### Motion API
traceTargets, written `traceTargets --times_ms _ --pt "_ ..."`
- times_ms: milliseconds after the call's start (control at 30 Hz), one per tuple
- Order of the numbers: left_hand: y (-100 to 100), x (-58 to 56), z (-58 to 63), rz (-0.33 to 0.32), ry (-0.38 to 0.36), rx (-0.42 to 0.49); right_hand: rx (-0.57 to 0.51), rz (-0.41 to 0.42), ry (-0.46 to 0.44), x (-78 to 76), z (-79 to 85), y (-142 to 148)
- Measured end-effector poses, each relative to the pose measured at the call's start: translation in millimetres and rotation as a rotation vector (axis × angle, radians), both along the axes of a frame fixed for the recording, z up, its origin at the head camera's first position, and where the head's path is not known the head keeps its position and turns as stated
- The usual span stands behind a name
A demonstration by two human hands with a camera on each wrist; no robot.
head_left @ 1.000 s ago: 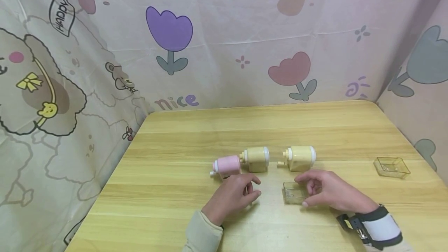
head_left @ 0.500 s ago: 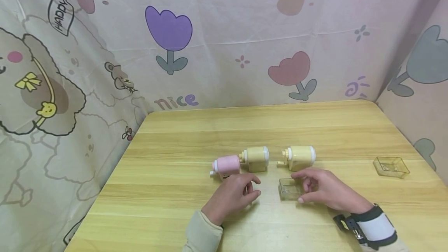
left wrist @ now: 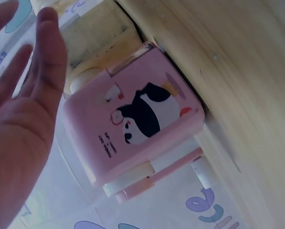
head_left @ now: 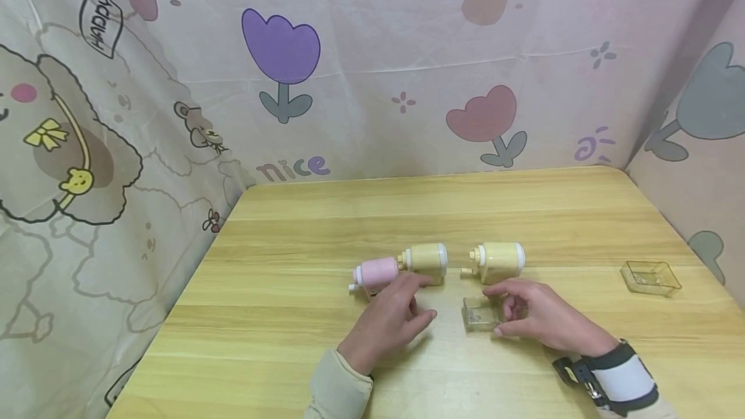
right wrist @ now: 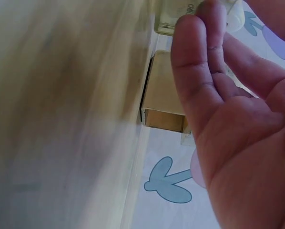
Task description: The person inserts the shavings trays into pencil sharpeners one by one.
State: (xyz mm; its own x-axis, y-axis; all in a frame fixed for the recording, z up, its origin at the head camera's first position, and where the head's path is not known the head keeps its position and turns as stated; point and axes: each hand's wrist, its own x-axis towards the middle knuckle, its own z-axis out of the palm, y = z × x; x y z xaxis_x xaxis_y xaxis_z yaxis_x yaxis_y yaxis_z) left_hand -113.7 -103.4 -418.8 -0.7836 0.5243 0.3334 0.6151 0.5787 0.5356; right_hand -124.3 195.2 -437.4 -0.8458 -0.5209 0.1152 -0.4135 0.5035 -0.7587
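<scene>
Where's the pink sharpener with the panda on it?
In the head view, the pink sharpener stands on the table, leftmost of the three, beside a yellow sharpener and partly hidden behind the left hand.

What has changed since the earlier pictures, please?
The right hand moved the near box slightly left and away from the person. The left hand stretched its fingers forward, toward the middle sharpener. That sharpener, the pink sharpener, right sharpener and far box stayed put.

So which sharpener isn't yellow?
The pink sharpener, at the left end of the three, partly behind the left hand in the head view. The middle sharpener and the right sharpener are both yellow.
</scene>
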Motion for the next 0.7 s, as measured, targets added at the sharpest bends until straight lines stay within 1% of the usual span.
traceTargets --times_ms 133,200,267,300,433,567,633,700 --pt "4 -0.5 0.5 0.0 0.027 0.095 0.014 0.0 0.015 0.6 -0.6 -1" --pt "7 -0.9 1.3 0.022 0.04 0.109 0.019 -0.004 0.025 0.8 -0.7 -1" --pt "10 -2.2 2.0 0.052 0.05 0.099 0.02 -0.008 0.021 1.1 -0.7 -1" --pt "11 -3.2 2.2 0.068 0.051 0.089 0.021 -0.009 0.019 1.1 -0.6 -1" --pt "19 -8.3 4.1 0.133 0.012 0.025 0.025 -0.007 0.007 0.5 -0.8 -1" --pt "27 -14.1 5.2 0.202 -0.065 -0.062 0.029 -0.006 0.017 -0.5 -1.8 -2" --pt "30 -17.2 5.0 0.244 -0.067 -0.119 0.025 -0.006 0.017 -0.7 -2.3 -2" --pt "33 -19.5 4.9 0.279 -0.045 -0.17 0.016 -0.004 0.008 -0.5 -2.9 -2"
